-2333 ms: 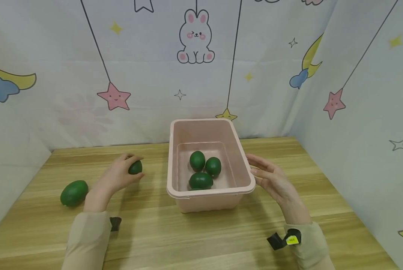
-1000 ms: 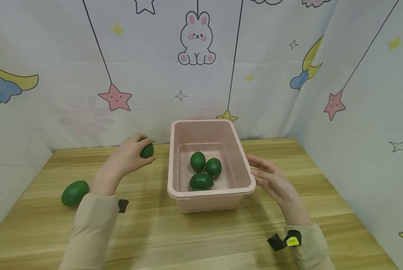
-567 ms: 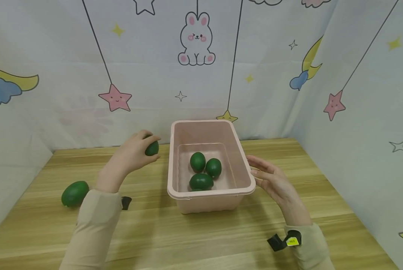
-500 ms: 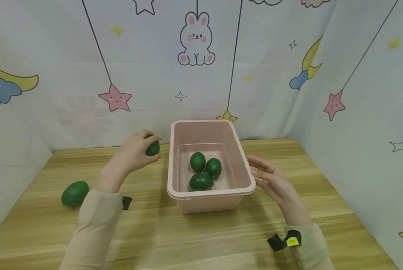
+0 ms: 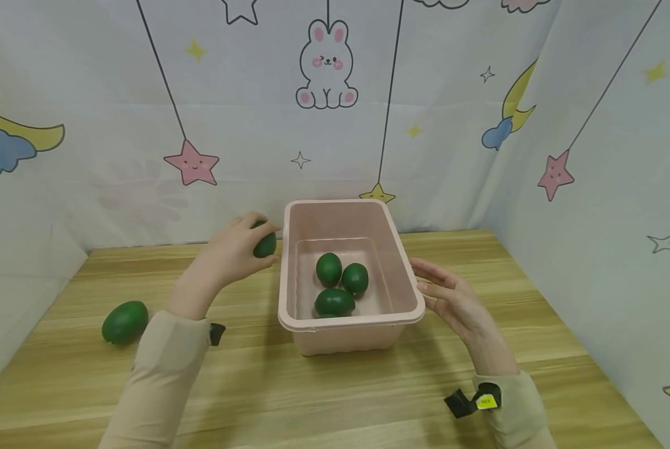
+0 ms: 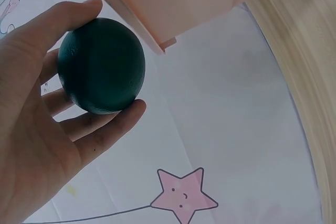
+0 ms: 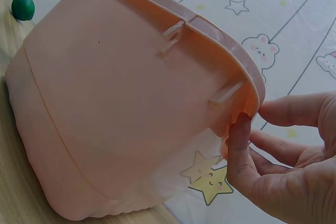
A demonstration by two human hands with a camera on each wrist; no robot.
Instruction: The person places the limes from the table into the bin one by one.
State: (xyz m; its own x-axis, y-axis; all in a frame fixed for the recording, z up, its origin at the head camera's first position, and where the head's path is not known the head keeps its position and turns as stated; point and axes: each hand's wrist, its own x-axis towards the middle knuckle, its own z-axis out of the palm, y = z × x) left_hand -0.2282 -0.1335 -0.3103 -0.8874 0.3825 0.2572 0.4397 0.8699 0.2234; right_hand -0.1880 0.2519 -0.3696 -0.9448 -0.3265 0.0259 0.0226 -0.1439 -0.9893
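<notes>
Dark green, egg-shaped avocados appear in the head view. My left hand (image 5: pixel 231 255) holds one avocado (image 5: pixel 265 245) off the table, just left of the pink plastic box (image 5: pixel 286 274). In the left wrist view, thumb and fingers curve round this avocado (image 6: pixel 102 66), near the box's edge. Three avocados (image 5: pixel 334 302) lie together on the box floor. My right hand (image 5: pixel 458 302) grips the box's right rim between thumb and fingers, as the right wrist view shows. Another avocado (image 5: pixel 125 322) rests on the table beside my left forearm.
The wooden table (image 5: pixel 346 399) meets a white cloth backdrop (image 5: pixel 239 112) printed with stars and a bunny. More cloth hangs along both sides. The box stands near the table's back edge. Small black devices (image 5: pixel 472 399) are strapped at both wrists.
My left hand has carried its avocado up and to the right, from over the table to beside the box's left rim. My right hand and the box have stayed in place.
</notes>
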